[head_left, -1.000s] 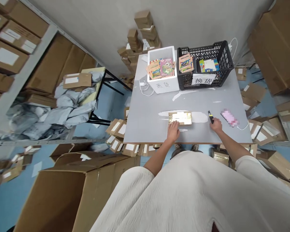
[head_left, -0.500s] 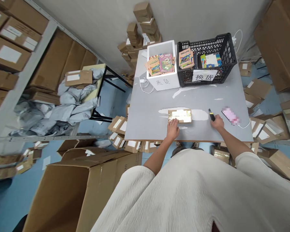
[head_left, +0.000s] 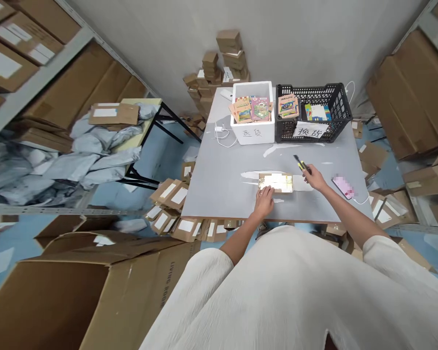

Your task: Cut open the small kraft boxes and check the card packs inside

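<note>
A small cardboard box (head_left: 285, 183) with shiny tape and a white label lies on the grey table (head_left: 219, 187). My left hand (head_left: 264, 200) grips its near left part, fingers over the top and near edge. In my right hand (head_left: 315, 178) is a black and yellow utility knife (head_left: 302, 165), held closed in the fingers. The knife points up and to the left, above the table and to the right of the box, apart from it. Whether the blade is out is too small to tell.
At the table's back stand a white foam box (head_left: 253, 133) and a black plastic crate (head_left: 314, 133), both with booklets. A phone (head_left: 343, 186) on a cable lies at the right. A big open carton (head_left: 142, 287) stands at my left, near grey parcels (head_left: 75, 166).
My right hand has lifted the utility knife from the table's right side and brought it left, nearer the box. My left hand stays on the box. The camera view has shifted.
</note>
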Demonstrator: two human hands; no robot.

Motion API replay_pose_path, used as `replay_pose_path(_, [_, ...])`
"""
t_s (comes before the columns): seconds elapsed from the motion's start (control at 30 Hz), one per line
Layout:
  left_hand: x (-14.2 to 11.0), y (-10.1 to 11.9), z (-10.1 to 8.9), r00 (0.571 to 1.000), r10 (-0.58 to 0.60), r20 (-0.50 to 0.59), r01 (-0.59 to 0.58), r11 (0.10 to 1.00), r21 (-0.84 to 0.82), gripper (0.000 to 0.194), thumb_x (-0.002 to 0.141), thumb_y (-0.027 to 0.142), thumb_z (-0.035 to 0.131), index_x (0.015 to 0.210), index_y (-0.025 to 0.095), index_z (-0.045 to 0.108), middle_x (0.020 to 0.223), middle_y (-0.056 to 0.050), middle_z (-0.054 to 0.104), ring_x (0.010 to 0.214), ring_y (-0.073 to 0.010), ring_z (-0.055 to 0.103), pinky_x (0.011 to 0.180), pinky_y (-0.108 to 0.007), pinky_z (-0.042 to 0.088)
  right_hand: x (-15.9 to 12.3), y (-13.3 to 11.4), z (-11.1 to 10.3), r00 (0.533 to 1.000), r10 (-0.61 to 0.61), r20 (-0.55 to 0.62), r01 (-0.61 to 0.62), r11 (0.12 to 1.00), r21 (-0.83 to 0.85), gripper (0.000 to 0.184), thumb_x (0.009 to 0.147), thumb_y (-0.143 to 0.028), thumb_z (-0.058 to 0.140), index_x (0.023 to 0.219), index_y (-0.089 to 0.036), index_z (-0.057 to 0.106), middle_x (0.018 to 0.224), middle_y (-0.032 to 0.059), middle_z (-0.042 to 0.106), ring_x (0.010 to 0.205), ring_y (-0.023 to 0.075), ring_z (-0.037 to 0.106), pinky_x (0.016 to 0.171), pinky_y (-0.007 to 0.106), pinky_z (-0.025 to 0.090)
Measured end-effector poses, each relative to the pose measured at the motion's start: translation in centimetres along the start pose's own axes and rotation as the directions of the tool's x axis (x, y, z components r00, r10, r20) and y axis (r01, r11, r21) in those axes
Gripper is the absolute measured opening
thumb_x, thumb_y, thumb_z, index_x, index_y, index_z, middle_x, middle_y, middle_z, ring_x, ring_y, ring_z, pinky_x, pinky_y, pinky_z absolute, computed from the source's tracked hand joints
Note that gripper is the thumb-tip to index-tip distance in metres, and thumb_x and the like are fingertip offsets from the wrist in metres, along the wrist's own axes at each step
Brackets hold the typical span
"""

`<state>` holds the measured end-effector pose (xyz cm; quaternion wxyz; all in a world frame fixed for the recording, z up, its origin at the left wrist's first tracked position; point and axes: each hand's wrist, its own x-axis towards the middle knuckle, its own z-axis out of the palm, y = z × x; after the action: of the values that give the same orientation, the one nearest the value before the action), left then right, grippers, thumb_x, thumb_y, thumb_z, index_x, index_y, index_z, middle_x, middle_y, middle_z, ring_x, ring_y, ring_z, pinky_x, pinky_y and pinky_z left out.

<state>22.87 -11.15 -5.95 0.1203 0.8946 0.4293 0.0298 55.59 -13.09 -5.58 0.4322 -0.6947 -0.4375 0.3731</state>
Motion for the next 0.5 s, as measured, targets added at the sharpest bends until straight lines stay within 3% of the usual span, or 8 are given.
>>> replay_pose_path(0.07, [-0.2,-0.5,-0.2,1.0,0.012,-0.019,-0.012,1.0,-0.016,0.064,0.098,0.015,0.047,0.161,0.021,0.05,0.172,-0.014,0.049,0.162,-0.0301,0.041,0.133,-0.054,0.032,-0.5,-2.5,1.3,0.984,-0.129,0.123,0.15,0.972,-0.183,0.039,0.106,-0.047,0.056,0.134,-0.022,0.066,0.106,0.0073,0.081,0.081,0.0203,0.073,0.079,0.031,0.058])
replay_pose_path(0.13, [-0.4,-1.0,-0.5,0.999,0.007,-0.05,-0.008,1.0,-0.02,0.065,0.097,0.014,0.048,0.162,0.021,0.049,0.173,-0.015,0.046,0.163,-0.0307,0.039,0.132,-0.054,0.034,-0.9,-4.6,2.9,0.939,-0.23,0.256,0.314,0.876,-0.367,0.035,0.106,-0.042,0.058,0.132,-0.023,0.072,0.119,0.0096,0.082,0.101,0.0258,0.075,0.089,0.033,0.057])
replay_pose_path(0.2, [-0.7,-1.4,-0.7,0.996,-0.004,-0.086,0.002,1.0,-0.015,0.066,0.098,0.015,0.049,0.163,0.021,0.048,0.175,-0.016,0.043,0.166,-0.032,0.034,0.133,-0.055,0.031,-1.3,-6.3,4.5,0.901,-0.251,0.353,0.406,0.774,-0.485,0.035,0.106,-0.038,0.058,0.133,-0.024,0.074,0.133,0.0101,0.079,0.116,0.0287,0.073,0.094,0.033,0.055])
replay_pose_path(0.33, [-1.2,-2.3,-1.1,0.995,-0.003,-0.098,0.001,1.0,-0.021,0.066,0.102,0.02,0.048,0.168,0.021,0.043,0.177,-0.016,0.042,0.168,-0.0318,0.032,0.136,-0.057,0.023,-1.6,-8.6,7.2,0.881,-0.191,0.433,0.443,0.656,-0.611,0.034,0.108,-0.036,0.054,0.131,-0.026,0.077,0.134,0.0093,0.079,0.119,0.029,0.072,0.091,0.032,0.053])
replay_pose_path(0.5, [-1.8,-3.2,-1.0,0.996,0.042,-0.074,-0.045,0.998,-0.035,0.075,0.099,0.018,0.049,0.173,0.023,0.038,0.177,-0.014,0.043,0.167,-0.0316,0.033,0.136,-0.057,0.023,-1.8,-10.2,9.0,0.878,-0.114,0.464,0.444,0.555,-0.703,0.034,0.108,-0.037,0.053,0.126,-0.026,0.079,0.126,0.0107,0.08,0.113,0.0291,0.072,0.087,0.032,0.052])
